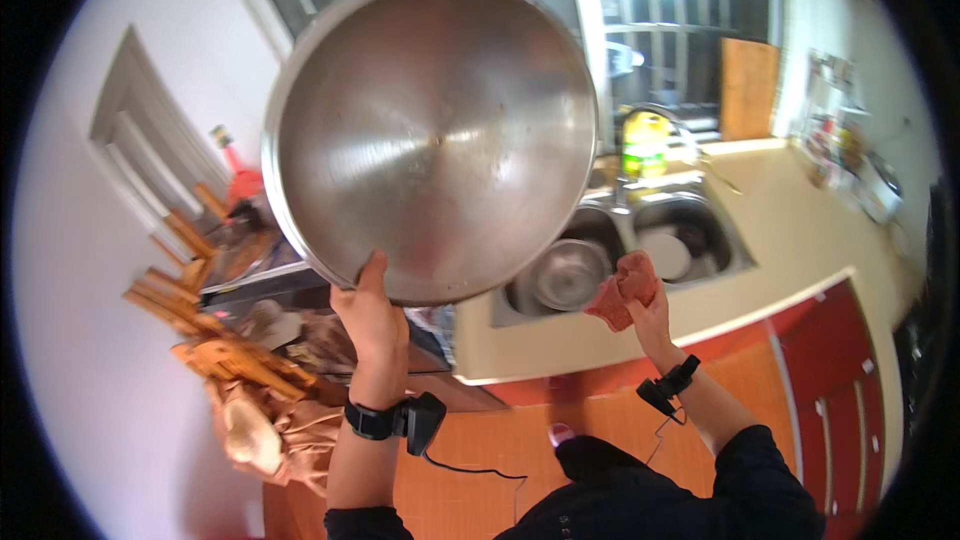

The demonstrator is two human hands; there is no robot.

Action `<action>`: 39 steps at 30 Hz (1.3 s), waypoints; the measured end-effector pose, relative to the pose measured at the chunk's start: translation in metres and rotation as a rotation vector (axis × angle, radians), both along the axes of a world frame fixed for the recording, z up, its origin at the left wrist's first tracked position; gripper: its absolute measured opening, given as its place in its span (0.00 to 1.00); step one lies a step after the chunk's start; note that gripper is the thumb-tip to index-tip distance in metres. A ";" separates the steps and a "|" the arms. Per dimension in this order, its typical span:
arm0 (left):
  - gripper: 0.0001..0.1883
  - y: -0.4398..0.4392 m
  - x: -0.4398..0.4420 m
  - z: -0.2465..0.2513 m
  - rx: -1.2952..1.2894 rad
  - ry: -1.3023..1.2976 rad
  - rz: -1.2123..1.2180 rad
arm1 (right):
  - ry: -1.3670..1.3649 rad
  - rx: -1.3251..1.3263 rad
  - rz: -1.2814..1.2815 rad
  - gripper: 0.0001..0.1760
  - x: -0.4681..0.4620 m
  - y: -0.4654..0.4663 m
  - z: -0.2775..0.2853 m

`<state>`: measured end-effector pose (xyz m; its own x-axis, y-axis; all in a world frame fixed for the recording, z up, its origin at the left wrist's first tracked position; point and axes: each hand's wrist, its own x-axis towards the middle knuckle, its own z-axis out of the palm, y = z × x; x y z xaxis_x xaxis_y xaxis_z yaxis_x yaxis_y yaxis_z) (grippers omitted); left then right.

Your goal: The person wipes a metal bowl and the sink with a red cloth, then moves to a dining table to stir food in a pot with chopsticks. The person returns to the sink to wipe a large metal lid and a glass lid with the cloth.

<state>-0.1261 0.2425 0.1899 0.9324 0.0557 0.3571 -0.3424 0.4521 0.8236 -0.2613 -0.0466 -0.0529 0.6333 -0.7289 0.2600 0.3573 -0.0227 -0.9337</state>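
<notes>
A large round stainless steel lid or shallow pan (442, 142) is held up high, its concave face turned towards me. My left hand (371, 319) grips it by the lower left rim, thumb on the inner face and fingers behind. Fine specks or drops show on the metal. My right hand (646, 307) holds a bunched pinkish-red cloth (624, 292) in front of the sink, apart from the steel piece. Below the cloth, a metal bowl (570, 274) sits in the left basin of the double sink (739, 259).
A white dish (664, 255) lies in the right basin under a curved faucet (622, 157). Behind it stand a yellow-green bottle (645, 144) and a wooden board (748, 90). The pale countertop (795, 210) runs right. Wooden chairs (225, 349) stand at left.
</notes>
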 end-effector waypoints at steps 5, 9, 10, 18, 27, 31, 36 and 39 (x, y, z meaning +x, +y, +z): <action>0.17 -0.051 -0.053 -0.110 -0.012 0.381 -0.279 | -0.009 0.066 -0.161 0.22 -0.123 -0.033 0.038; 0.19 -0.085 -0.105 -0.169 -0.009 0.619 -0.475 | -0.150 0.001 -0.285 0.22 -0.195 -0.056 0.070; 0.19 -0.092 -0.119 -0.180 0.023 0.655 -0.518 | -0.066 -0.031 -0.273 0.23 -0.212 -0.062 0.077; 0.22 -0.235 -0.236 -0.236 0.160 0.673 -0.658 | 0.486 -1.053 -0.191 0.28 -0.278 -0.157 0.059; 0.19 -0.439 -0.361 -0.259 0.429 0.360 -0.596 | 0.475 -0.861 0.078 0.35 -0.340 -0.254 -0.006; 0.18 -0.474 -0.376 -0.253 0.553 0.296 -0.576 | 0.316 -0.990 0.022 0.37 -0.315 -0.320 0.018; 0.14 -0.501 -0.370 -0.230 0.507 0.329 -0.582 | 0.342 -0.949 -0.399 0.34 -0.271 -0.410 0.044; 0.13 -0.514 -0.346 -0.213 0.549 0.277 -0.561 | 0.440 -0.724 -0.574 0.34 -0.252 -0.445 0.057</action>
